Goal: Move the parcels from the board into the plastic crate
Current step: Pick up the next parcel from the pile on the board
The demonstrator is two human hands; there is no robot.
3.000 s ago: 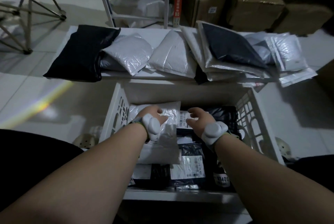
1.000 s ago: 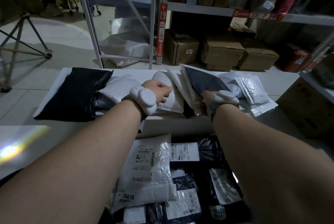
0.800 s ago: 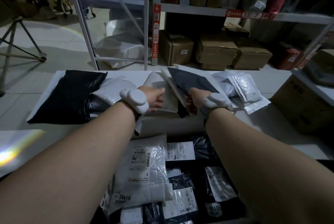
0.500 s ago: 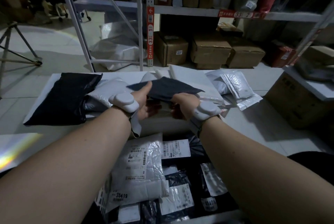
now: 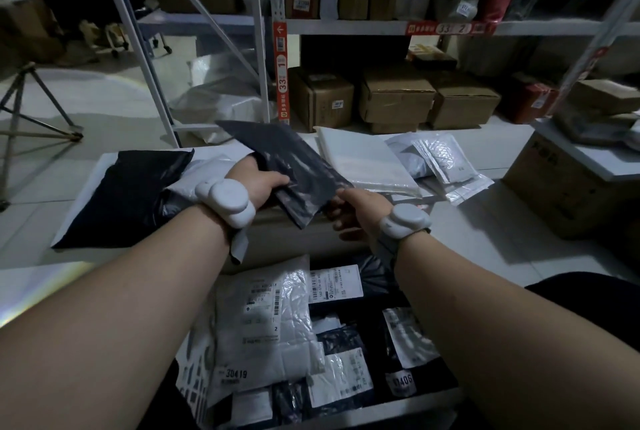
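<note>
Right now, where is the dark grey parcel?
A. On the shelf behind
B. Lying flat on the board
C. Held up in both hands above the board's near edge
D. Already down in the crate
C: the dark grey parcel is lifted, the left hand gripping it and the right hand pinching its near corner.

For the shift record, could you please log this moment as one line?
stage: parcel lifted off board | left hand: grips dark grey parcel | right hand: pinches its edge | crate: partly filled
</note>
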